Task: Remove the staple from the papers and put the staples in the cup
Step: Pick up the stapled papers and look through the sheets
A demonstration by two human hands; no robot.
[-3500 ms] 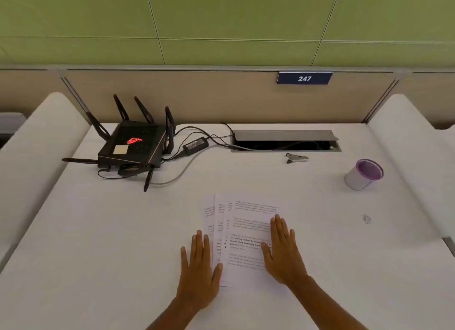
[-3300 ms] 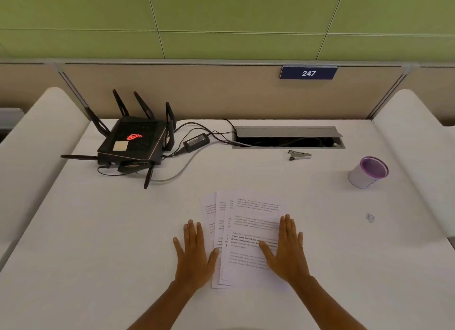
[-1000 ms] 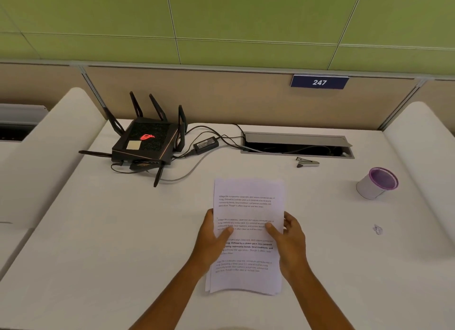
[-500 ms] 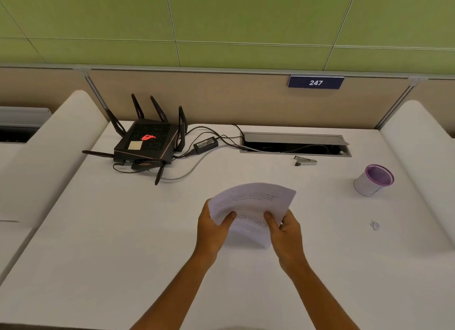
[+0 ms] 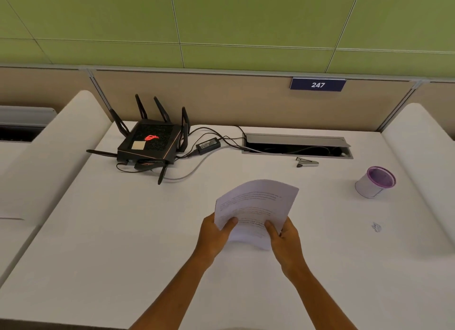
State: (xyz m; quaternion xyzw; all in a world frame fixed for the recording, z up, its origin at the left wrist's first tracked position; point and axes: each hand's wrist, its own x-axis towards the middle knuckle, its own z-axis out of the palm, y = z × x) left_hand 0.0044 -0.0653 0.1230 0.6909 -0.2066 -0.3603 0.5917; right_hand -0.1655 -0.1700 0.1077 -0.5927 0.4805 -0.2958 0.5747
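A stack of printed white papers (image 5: 256,205) is lifted off the desk and bowed, far edge curling away from me. My left hand (image 5: 213,235) grips its near left side, thumb on top. My right hand (image 5: 284,238) grips the near right side the same way. A white cup with a purple rim (image 5: 374,182) stands at the right of the desk. A small metal staple remover (image 5: 307,162) lies near the cable slot. A tiny crumpled metal bit (image 5: 376,227), perhaps a staple, lies on the desk at right. No staple is visible in the papers.
A black router with antennas (image 5: 150,142) and its power brick (image 5: 208,145) with cables sit at the back left. An open cable slot (image 5: 295,147) runs along the back edge. White curved dividers (image 5: 423,142) flank the white desk (image 5: 123,231).
The fanned sheets that lay flat under both palms were gathered into one stack. Both hands then lifted it off the desk and bent it.
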